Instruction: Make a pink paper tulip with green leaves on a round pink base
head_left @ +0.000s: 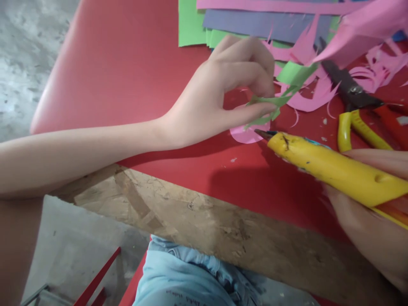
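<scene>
Between the thumb and fingers of my left hand is a cut green paper strip, bent and narrow. Beneath it, a round pink paper piece lies on the red tabletop, partly covered by my fingers and the green paper. My right hand grips a yellow glue gun, its dark nozzle pointing left, close to the pink circle. Whether the nozzle touches the paper I cannot tell. Most fingers of the right hand are hidden behind the glue gun.
Pliers with yellow handles lie at the right among pink paper scraps. Green sheets, a grey-purple sheet and a folded pink paper are at the back. A wooden board edge runs along the table's front.
</scene>
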`<state>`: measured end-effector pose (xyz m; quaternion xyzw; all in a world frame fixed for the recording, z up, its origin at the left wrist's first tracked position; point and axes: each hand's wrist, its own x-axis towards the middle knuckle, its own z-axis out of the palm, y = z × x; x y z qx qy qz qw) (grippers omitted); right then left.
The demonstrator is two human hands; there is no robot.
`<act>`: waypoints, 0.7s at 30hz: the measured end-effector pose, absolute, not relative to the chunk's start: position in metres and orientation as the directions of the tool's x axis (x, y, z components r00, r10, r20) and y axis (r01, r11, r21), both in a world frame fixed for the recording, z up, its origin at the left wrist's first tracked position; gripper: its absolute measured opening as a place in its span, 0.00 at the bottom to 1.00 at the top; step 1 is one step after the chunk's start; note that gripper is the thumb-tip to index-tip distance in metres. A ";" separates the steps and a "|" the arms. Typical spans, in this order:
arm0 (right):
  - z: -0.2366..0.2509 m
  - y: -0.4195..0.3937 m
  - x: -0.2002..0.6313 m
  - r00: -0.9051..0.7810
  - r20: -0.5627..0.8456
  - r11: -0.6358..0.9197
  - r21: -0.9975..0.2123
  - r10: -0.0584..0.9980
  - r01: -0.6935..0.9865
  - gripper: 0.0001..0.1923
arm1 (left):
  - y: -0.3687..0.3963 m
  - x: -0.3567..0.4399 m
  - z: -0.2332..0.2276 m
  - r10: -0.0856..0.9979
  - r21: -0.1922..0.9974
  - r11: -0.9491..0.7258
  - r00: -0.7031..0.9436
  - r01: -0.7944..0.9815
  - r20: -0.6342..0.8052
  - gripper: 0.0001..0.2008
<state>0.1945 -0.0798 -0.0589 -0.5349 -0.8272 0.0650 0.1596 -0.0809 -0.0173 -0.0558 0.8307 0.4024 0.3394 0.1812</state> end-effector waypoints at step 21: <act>-0.055 -0.081 0.175 -0.195 0.357 0.365 -0.509 0.914 0.780 0.22 | -0.017 -0.082 -0.067 0.743 0.585 -0.667 0.366 0.460 0.560 0.03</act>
